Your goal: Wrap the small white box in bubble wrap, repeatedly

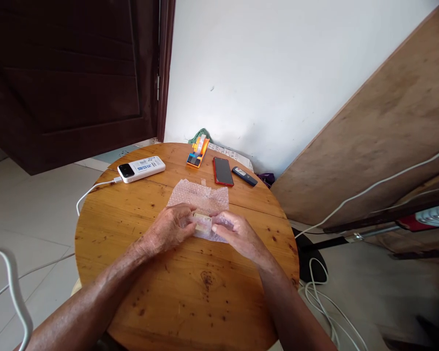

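A white power bank (146, 168) lies at the far left of the counter (168, 297), a cable (98, 185) in its left end. Rightward and nearer, the left hand (170, 226) pinches the left end of a small pale box (203, 224) at the near side of some bubble wrap (193, 194), a tape dispenser (198, 152) lying beyond. Next come a phone (223, 171), farther off, the right hand (241, 235) clamped on the box's right end, and a dark device (245, 176), far right.

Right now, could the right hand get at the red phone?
Probably yes: only bubble wrap and table lie between the right hand and the red phone, though that hand is at the small box.
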The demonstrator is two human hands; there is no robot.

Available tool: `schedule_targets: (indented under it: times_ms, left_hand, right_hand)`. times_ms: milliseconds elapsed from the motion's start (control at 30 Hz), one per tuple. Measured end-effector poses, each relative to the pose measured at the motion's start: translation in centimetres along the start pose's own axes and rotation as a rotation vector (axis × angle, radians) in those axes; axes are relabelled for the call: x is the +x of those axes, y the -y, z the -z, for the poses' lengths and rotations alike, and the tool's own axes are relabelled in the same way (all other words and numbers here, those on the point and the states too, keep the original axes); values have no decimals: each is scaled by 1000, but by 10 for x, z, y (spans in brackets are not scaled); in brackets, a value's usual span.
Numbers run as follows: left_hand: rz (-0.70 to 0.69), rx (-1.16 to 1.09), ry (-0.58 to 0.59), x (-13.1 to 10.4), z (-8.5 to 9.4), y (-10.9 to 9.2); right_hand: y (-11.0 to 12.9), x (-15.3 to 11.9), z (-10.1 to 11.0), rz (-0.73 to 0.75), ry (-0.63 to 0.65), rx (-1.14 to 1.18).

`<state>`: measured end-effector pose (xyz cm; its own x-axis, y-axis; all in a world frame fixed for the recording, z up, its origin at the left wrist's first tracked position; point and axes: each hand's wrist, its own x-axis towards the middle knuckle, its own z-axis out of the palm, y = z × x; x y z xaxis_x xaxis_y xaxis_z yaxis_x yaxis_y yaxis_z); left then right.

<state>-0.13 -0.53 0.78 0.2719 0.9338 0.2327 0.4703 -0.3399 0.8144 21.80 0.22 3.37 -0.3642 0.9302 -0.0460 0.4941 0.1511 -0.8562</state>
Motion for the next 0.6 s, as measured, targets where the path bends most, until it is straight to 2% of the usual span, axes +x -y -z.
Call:
schedule_targets:
  times_ms: [167, 467, 600]
  left_hand:
    - [80, -53, 19, 2, -1, 0]
    - [106, -105, -70, 5, -8, 9]
    - [146, -123, -57, 5, -7, 6]
  right_hand:
    - [-6, 3, -11, -29, -72, 53]
    - [-8, -5, -22, -104, -174, 172]
    - [-9, -7, -23, -118, -169, 200]
